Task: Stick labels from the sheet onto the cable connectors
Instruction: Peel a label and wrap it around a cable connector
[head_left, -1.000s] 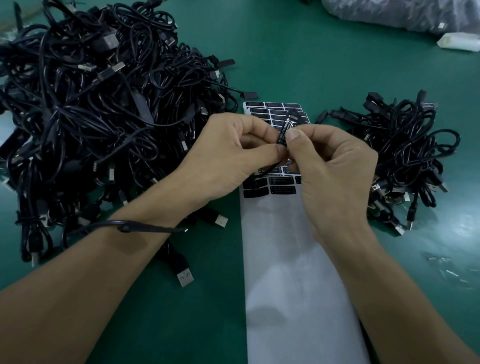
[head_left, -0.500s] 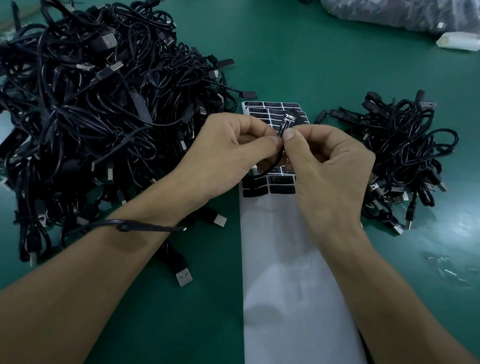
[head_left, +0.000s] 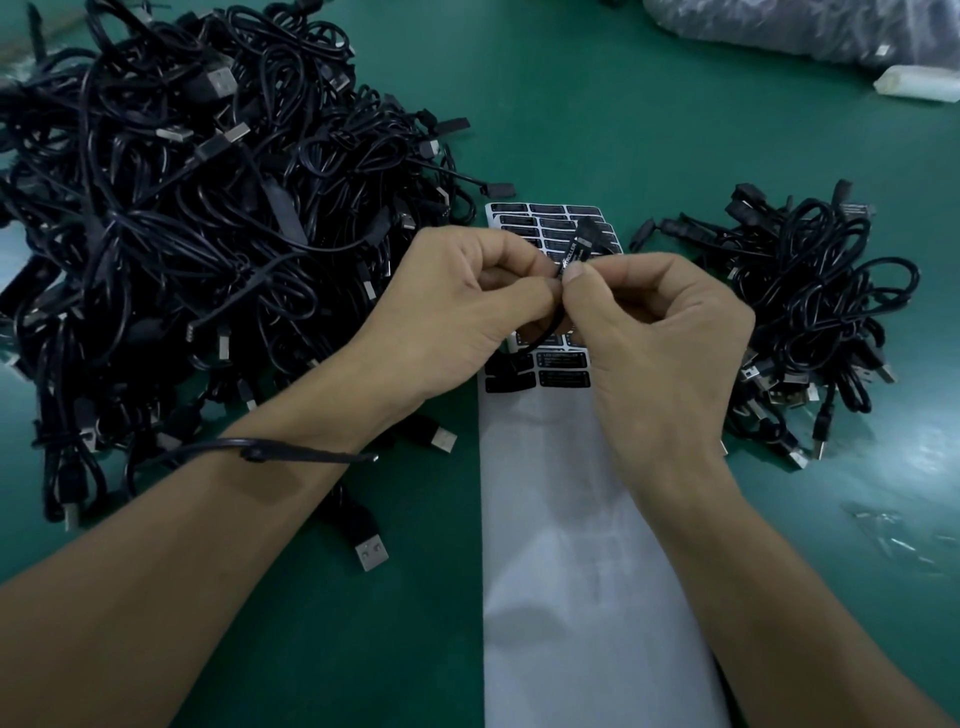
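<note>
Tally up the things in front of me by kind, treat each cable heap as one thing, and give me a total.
cable heaps: 2, the large heap on the left and the small heap on the right
label sheet: 1
connector, pinched between left hand and right hand: 1
white packet: 1
grey plastic bag: 1
Total: 6

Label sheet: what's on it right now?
The label sheet carries black labels on its far part; the near part is bare backing. The left hand and right hand, pinching a connector, cover the middle rows, so what remains there cannot be seen.
</note>
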